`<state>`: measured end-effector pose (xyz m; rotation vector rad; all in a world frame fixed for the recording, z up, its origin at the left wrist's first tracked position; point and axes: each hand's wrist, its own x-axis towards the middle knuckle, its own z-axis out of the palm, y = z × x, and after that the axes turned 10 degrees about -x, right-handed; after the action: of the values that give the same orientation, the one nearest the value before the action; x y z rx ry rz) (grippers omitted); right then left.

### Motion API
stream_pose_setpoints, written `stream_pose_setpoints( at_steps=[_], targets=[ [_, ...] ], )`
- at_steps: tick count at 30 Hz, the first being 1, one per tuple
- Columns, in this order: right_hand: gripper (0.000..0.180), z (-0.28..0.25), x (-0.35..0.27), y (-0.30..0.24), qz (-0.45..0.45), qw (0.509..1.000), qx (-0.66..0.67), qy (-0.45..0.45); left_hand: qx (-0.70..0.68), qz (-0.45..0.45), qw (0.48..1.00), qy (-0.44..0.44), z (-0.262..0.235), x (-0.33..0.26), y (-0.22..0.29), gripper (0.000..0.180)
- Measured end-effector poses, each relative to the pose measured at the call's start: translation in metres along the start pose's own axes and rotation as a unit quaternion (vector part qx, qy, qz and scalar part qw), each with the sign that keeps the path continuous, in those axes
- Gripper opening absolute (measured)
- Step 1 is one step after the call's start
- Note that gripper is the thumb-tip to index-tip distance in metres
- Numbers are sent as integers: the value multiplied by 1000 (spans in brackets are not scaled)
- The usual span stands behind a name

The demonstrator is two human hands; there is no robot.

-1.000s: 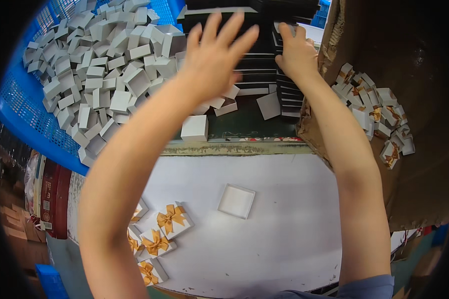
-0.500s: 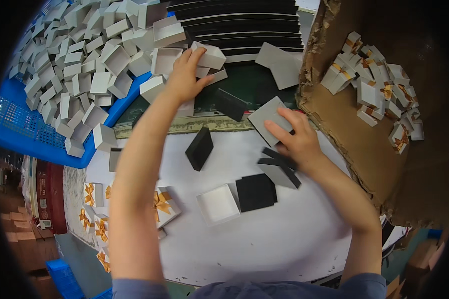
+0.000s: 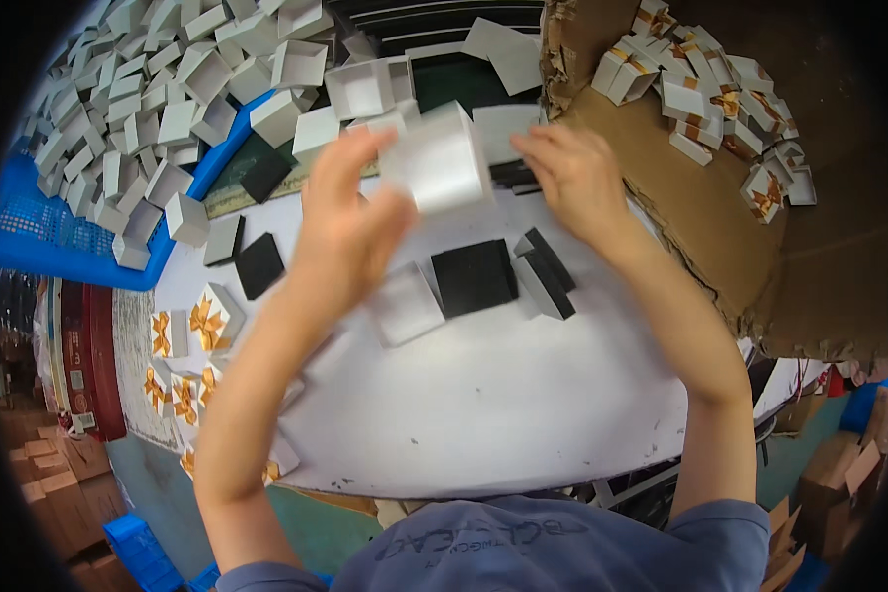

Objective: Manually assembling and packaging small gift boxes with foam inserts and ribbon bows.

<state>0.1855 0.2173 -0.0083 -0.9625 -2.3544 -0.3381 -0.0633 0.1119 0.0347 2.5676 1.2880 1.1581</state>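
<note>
Head view, looking down on a white table [image 3: 483,414]. Held above its far half, between both hands: one small white box [image 3: 442,163], blurred, tilted. Left hand [image 3: 350,237] curled against the box's left side, thumb and fingers pinching it. Right hand [image 3: 574,178] just right of the box, fingers bent toward it; contact with the box not clear enough to tell.

Directly below on the table: one white box lid [image 3: 402,304], one black square pad [image 3: 475,277] just beside it, two more black pads [image 3: 548,261] leaning together near the right wrist. Further left: one black pad [image 3: 259,264] lying flat, one grey card [image 3: 224,240] beside it, another black pad [image 3: 265,176] at the table's far edge.

Along the left edge of the table: about six white boxes with gold bows [image 3: 205,321], close together, some partly hidden by the left forearm.

Beyond, upper left: blue crate [image 3: 39,232] heaped with plain white boxes [image 3: 148,109], far too many to count, spilling toward the table. Upper right: brown cardboard sheet [image 3: 681,197] carrying roughly a dozen bowed boxes [image 3: 720,99] in a loose pile.

Room around: green floor, stacked brown cartons [image 3: 54,474] lower left, another blue crate [image 3: 143,548] by the feet, more cartons [image 3: 839,464] lower right.
</note>
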Motion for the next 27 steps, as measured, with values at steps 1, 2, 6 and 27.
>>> stream_pose_setpoints(
  at_steps=[1, 2, 6, 27],
  targets=[
    [26, 0, -1, 14, 7, 997, 3, 76, -17, 39, 999, 1, 7, -16, 32, 13],
    [25, -5, -3, 14, 10, 988, 16, 153, -62, 47, 997, -31, 12, -43, 64, 16],
    [26, -64, -31, -48, -6, 973, 101, 208, -75, -68, 981, -167, 30, -116, 141, 26],
    [74, -80, -145, 250, 592, 741, -250, 192, 43, -79, 920, -382, 32, -100, 135, 49]
  ],
)
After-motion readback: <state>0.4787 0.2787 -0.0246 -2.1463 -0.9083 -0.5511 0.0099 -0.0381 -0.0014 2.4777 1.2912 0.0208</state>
